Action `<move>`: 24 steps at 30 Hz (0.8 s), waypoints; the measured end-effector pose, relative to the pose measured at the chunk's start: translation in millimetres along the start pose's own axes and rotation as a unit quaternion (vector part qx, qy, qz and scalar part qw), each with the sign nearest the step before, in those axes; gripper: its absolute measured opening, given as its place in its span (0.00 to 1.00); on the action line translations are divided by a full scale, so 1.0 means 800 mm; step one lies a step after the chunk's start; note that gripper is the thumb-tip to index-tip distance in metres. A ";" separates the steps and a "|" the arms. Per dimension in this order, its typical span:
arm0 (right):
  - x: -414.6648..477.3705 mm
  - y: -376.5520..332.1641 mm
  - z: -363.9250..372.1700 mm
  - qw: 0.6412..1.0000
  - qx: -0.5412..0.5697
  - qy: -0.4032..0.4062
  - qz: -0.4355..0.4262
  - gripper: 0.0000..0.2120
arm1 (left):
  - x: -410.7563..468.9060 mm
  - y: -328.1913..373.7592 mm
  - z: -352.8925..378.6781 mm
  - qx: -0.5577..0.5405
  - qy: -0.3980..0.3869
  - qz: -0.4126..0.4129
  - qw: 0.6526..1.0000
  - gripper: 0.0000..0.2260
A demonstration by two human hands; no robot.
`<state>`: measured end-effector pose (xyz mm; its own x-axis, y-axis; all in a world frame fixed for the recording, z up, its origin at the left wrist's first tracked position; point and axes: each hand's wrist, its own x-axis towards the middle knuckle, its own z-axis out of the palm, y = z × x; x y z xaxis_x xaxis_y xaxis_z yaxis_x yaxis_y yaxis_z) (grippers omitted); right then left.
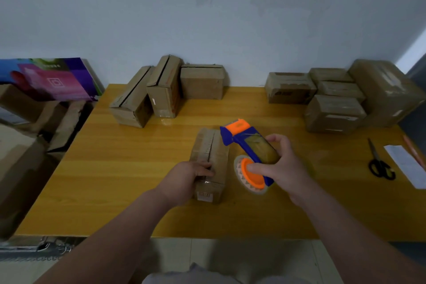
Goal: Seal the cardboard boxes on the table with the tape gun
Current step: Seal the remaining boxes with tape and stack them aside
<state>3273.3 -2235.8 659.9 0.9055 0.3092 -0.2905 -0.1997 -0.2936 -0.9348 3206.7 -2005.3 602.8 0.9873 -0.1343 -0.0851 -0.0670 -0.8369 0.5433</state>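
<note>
1. The left grip (191,177) clasps the near end of the cardboard box (211,150), which lies mid-table (115,168).
2. The right grip (281,163) holds the tape gun (244,140) just right of that box, orange nose pointing away.

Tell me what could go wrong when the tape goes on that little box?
The left hand holds the box with its fingers lying right by the top seam, so the front end of the tape gun might nick them or tape over them. The right hand holds the tape gun beside the box, off the seam, so the strip could go on crooked.
</note>
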 end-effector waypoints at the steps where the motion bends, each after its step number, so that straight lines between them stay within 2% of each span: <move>1: -0.002 -0.001 0.001 1.000 -0.011 -0.010 -0.004 0.32 | -0.002 0.001 -0.003 -0.029 0.033 -0.014 0.999 0.19; 3: -0.005 -0.003 0.002 0.999 -0.027 -0.025 -0.015 0.32 | -0.005 0.007 -0.012 -0.115 0.110 -0.083 0.984 0.14; 4: -0.006 -0.004 0.002 0.999 -0.030 -0.036 -0.021 0.32 | -0.004 0.011 -0.018 -0.178 0.142 -0.135 0.964 0.11; 5: -0.008 -0.006 0.002 0.998 -0.030 -0.049 -0.028 0.33 | -0.003 0.017 -0.025 -0.264 0.158 -0.189 0.932 0.09; 6: -0.008 -0.007 0.003 0.997 -0.030 -0.061 -0.035 0.33 | -0.002 0.023 -0.032 -0.366 0.158 -0.242 0.885 0.10; 8: -0.009 -0.006 0.003 0.995 -0.030 -0.081 -0.044 0.33 | 0.000 0.032 -0.046 -0.512 0.116 -0.318 0.789 0.16; 9: -0.009 -0.005 0.003 0.994 -0.030 -0.091 -0.050 0.33 | -0.001 0.036 -0.053 -0.549 0.086 -0.341 0.758 0.19; 12: -0.010 -0.002 0.004 0.991 -0.039 -0.108 -0.064 0.34 | -0.004 0.041 -0.063 -0.610 0.015 -0.362 0.705 0.23; 16: -0.011 -0.001 0.005 0.986 -0.039 -0.141 -0.082 0.34 | -0.005 0.048 -0.063 -0.631 -0.027 -0.361 0.686 0.13; 19: -0.012 -0.001 0.004 0.984 -0.047 -0.152 -0.086 0.34 | -0.003 0.048 -0.055 -0.620 0.016 -0.365 0.695 0.09; 24: -0.013 -0.009 0.000 0.969 -0.147 -0.158 -0.117 0.34 | -0.005 0.043 -0.048 -0.539 0.098 -0.356 0.757 0.03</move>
<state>3265.3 -2237.2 670.0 0.7435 0.6472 -0.1686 0.1551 -0.4120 -0.8979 3206.0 -2013.4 654.1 0.7268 0.3169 -0.6094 0.5450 0.2739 0.7924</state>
